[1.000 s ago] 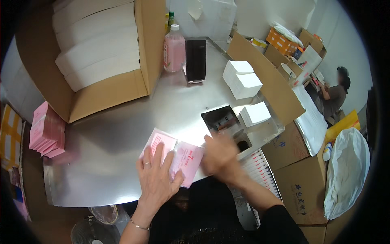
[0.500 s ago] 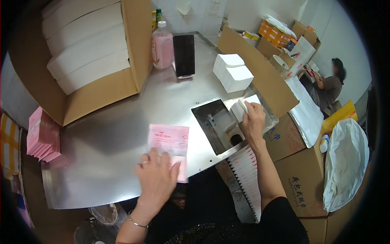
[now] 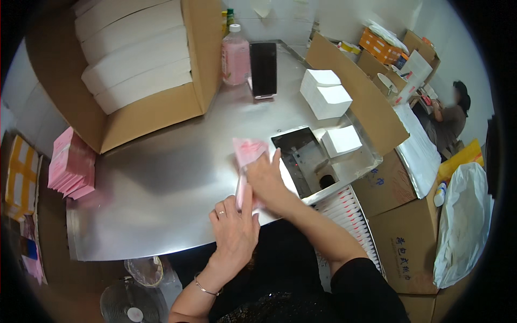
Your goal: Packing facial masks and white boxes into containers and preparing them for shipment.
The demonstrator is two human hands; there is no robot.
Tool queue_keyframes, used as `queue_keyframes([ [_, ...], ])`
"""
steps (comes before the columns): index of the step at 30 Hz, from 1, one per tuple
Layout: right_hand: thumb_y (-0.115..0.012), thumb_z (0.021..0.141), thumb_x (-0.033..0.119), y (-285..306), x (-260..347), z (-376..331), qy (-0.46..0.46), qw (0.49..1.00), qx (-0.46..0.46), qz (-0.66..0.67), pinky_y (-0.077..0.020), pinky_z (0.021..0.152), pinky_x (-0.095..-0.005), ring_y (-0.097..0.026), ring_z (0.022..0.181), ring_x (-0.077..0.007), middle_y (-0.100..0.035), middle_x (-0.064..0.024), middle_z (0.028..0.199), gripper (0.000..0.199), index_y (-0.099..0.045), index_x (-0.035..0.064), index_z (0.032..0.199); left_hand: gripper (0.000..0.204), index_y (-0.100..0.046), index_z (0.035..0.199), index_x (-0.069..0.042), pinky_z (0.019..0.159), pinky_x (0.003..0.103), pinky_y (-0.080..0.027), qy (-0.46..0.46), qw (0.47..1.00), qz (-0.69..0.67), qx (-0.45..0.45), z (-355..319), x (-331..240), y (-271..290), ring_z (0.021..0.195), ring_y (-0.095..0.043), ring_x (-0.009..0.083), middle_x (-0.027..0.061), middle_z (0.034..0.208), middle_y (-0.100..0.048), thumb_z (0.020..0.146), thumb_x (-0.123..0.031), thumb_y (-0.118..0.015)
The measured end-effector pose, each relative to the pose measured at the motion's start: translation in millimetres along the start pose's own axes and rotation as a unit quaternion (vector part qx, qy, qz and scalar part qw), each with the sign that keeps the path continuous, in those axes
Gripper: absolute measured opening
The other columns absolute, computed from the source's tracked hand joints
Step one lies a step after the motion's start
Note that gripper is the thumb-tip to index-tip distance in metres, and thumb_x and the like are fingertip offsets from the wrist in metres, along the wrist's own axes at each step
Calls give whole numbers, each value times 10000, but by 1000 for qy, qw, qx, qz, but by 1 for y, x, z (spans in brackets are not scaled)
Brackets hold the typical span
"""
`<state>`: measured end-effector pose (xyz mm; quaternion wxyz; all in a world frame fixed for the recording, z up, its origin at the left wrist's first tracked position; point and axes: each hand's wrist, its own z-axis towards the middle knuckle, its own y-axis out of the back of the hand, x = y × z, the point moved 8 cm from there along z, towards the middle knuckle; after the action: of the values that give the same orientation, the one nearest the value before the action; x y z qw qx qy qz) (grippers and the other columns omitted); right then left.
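Note:
A pink printed paper sleeve (image 3: 249, 149) lies on the metal table in front of me, one side edge lifted. My left hand (image 3: 235, 229) pinches the sleeve's near end between thumb and fingers; a ring and a bracelet show on it. Across the sleeve's middle lies my right hand (image 3: 267, 183), one finger sticking out and the others curled down. What the curled fingers hold, if anything, is hidden. Right of that hand, white folded tissues (image 3: 342, 141) lie beside a rectangular opening (image 3: 304, 161) in the table.
Stacked pink sleeves (image 3: 71, 164) stand at the left edge. A carton (image 3: 153, 129) of white tissue blocks fills the back left. Behind are a pink bottle (image 3: 235, 56), a phone on a stand (image 3: 263, 70) and a tissue stack (image 3: 327, 94). Another person (image 3: 449, 121) sits far right.
My right hand has left the white tissues and come left onto the pink sleeve. My left hand has shifted from lying on the sleeve to pinching its near end. The view has shifted slightly.

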<state>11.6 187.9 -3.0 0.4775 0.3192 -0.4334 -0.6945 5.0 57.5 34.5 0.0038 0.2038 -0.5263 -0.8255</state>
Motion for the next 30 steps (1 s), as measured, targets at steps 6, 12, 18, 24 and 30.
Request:
queue_keyframes([
  [6,-552,883,157,-6,-121,-35,-217,956,27,193,-495,777,-508,-653,865,-421,-676,-243,909,203,-660,-5,940,351,-609,1208,13,862,222,-486,264,755,-592,-98,-50,106,-7,927,-560,93,39,1087,-568,872,112,-624],
  [12,-590,938,54,67,-62,-55,-114,982,-87,120,-493,816,-453,-650,788,-331,-669,-186,827,230,-684,-33,1130,380,-643,1138,-7,804,251,-577,317,656,-663,-175,-69,151,29,844,-631,95,33,986,-644,793,111,-751],
  [18,-628,834,-94,85,30,-57,10,968,-112,226,-463,987,-497,-684,826,-289,-684,-173,850,221,-669,-67,1050,210,-706,1078,21,779,258,-555,272,833,-359,-320,-67,243,165,904,-664,122,77,1001,-705,869,2,-728],
  [24,-637,836,-86,62,60,-39,26,959,-160,233,-551,843,-448,-685,869,-351,-685,-208,884,140,-664,-80,973,478,-679,1247,-77,1009,455,-469,265,905,156,-293,-6,359,288,1245,-571,294,179,1289,-638,899,-404,-705],
  [30,-626,830,-98,55,51,-42,5,957,-177,231,-552,819,-424,-680,906,-361,-685,-213,923,149,-662,-90,974,1120,-358,1540,-295,1102,626,-320,587,797,141,5,9,424,272,1433,-311,463,197,1542,-359,584,-735,-743],
])
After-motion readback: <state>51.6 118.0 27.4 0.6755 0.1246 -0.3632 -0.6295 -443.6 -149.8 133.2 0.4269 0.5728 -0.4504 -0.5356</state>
